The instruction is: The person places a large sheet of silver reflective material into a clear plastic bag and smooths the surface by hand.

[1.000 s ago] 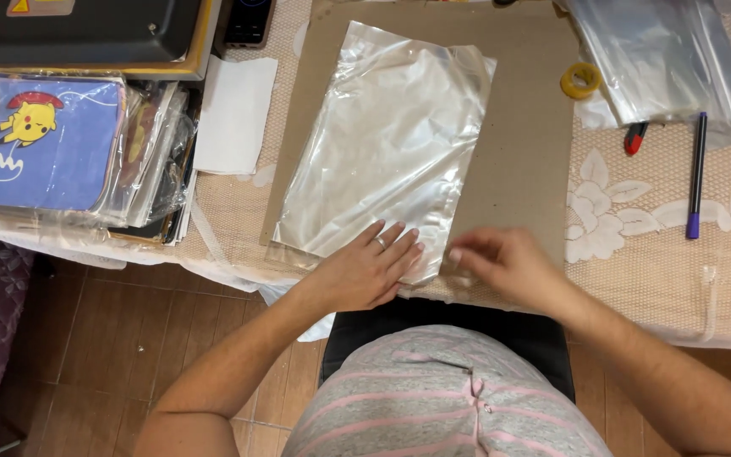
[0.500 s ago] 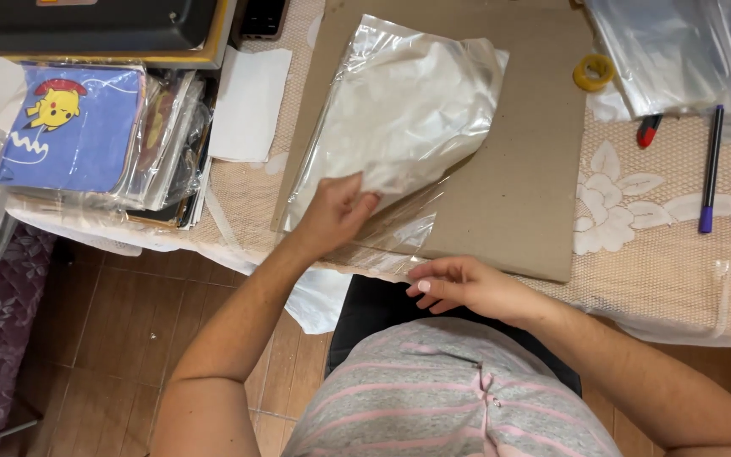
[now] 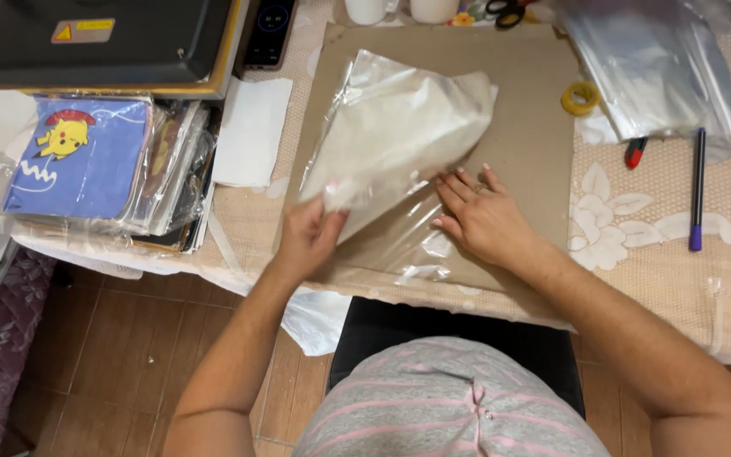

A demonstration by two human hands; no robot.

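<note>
My left hand (image 3: 313, 230) pinches the near corner of a clear plastic bag (image 3: 399, 135) and lifts it off the sheet of brown cardboard (image 3: 526, 110) that covers the middle of the desk (image 3: 636, 245). Inside the bag is something pale and flat, white or cream, folded to fill most of it; I cannot tell whether it is cloth or paper. The bag rises at a slant, its far end still lying on the cardboard. My right hand (image 3: 484, 222) lies flat with fingers spread, pressing down on the clear lower flap of plastic just beside the raised part, gripping nothing.

To the right, a loose pile of empty clear bags (image 3: 662, 76) rests at the desk's far corner, with a small yellow tape roll (image 3: 580, 97) on the cardboard's edge next to it. Near them lie a red marker (image 3: 634, 152) and a dark pen with a purple tip (image 3: 697, 188). To the left, a stack of bagged prints (image 3: 86, 161), the top one blue with a yellow cartoon figure, sits below a black heat press (image 3: 103, 38). A white sheet (image 3: 251, 131) lies between the stack and the cardboard, and a phone (image 3: 268, 30) lies beyond it.

The desk wears a beige cloth with white flowers. Below it, the floor (image 3: 112, 338) is brown tile.
</note>
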